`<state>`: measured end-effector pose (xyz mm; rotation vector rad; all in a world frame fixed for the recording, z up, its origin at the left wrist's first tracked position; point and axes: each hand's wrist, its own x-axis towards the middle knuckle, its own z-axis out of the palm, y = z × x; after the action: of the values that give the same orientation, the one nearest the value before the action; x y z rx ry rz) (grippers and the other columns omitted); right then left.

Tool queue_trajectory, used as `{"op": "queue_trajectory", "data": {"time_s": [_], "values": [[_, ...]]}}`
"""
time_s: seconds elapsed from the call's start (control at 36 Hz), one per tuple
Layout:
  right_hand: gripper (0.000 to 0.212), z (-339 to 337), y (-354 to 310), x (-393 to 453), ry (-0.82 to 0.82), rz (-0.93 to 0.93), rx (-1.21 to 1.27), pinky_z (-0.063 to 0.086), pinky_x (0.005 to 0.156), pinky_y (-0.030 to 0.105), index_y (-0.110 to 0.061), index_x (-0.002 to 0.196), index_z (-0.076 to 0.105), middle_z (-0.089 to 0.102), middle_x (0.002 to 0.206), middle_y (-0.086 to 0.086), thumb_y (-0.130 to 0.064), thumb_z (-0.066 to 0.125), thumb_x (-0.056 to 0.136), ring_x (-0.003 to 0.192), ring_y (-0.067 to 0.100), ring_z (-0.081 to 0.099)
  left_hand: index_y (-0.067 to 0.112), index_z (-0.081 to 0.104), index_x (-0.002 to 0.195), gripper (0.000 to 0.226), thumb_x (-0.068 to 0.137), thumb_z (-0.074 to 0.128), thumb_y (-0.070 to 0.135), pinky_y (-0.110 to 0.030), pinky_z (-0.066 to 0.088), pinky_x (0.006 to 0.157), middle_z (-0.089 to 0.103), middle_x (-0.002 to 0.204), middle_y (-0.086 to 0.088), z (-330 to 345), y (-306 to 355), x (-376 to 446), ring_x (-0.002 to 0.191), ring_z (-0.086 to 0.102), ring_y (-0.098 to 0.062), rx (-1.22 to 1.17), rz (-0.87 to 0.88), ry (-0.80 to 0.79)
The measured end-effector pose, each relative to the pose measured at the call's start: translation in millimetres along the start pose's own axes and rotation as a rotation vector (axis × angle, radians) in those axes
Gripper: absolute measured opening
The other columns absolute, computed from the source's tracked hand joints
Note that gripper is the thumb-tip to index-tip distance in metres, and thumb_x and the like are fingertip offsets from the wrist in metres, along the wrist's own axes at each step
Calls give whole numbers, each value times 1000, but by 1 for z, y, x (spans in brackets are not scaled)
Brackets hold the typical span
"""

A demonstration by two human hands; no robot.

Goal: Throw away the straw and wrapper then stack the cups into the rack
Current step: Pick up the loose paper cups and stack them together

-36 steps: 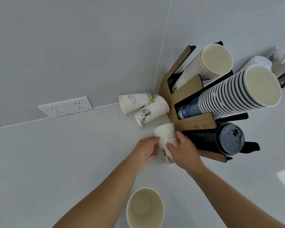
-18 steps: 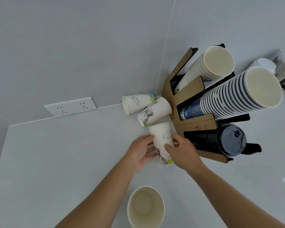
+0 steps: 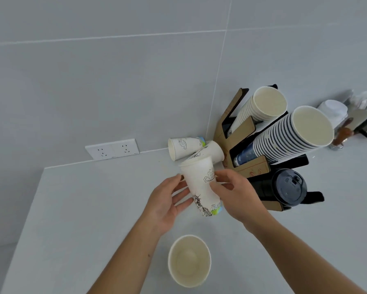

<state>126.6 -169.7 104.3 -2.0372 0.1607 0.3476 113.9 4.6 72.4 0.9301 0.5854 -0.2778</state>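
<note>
Progress: partial. Printed cup [image 3: 200,187] held above counter [image 3: 72,209], right hand [image 3: 237,196] curled round it, left hand [image 3: 167,200] touching with straight fingers. Rack [image 3: 252,164] holds stacks; two cups [image 3: 184,147] lie beside it, one cup [image 3: 189,259] stands near. Straw, wrapper unseen.

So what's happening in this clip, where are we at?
A person is tidying paper cups on a white counter. The right hand grips a printed paper cup and the left hand touches it with straight fingers. Two more printed cups lie on their sides by the wall, and a plain cup stands upright near the person. The cup rack beside them already holds two long stacks. No straw or wrapper is visible.
</note>
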Motion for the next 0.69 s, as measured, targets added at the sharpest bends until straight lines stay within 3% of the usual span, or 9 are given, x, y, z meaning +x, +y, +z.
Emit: {"op": "queue_trajectory", "data": {"time_s": [0.17,0.31,0.44,0.56,0.69], "values": [[14,-12,-19,-22,-55,-33,156,58,89,43,-29,99,70,73,101,-8,-36,63,89,97,19,69,9,67,102,21,95,56,26,-46,56,90,72,99,-8,-1,11,-33,101,70,-27,2,82,8],[17,-18,-36,-46,-95,-76,249,60,81,36,-22,88,71,73,95,-3,-36,61,92,89,11,66,8,67,106,27,96,56,29,-45,58,87,70,97,-8,-2,15,-63,98,71,-25,4,148,13],[21,-20,-46,-69,-110,-89,320,60,75,32,-20,81,69,73,84,-8,-40,65,88,84,7,66,4,67,112,35,95,56,32,-48,55,94,72,95,-6,0,18,-90,102,71,-25,29,231,20],[29,-22,-51,-83,-105,-87,338,61,79,38,-17,78,66,72,92,2,-45,65,84,90,11,65,9,68,92,30,96,53,35,-47,55,94,71,82,-1,-2,19,-107,93,71,-21,29,278,2],[32,-21,-53,-99,-116,-92,367,61,82,42,-12,83,67,73,98,6,-44,63,87,98,17,68,12,68,88,29,94,54,36,-45,56,90,72,76,3,-4,19,-125,91,70,-19,52,336,4]]}}
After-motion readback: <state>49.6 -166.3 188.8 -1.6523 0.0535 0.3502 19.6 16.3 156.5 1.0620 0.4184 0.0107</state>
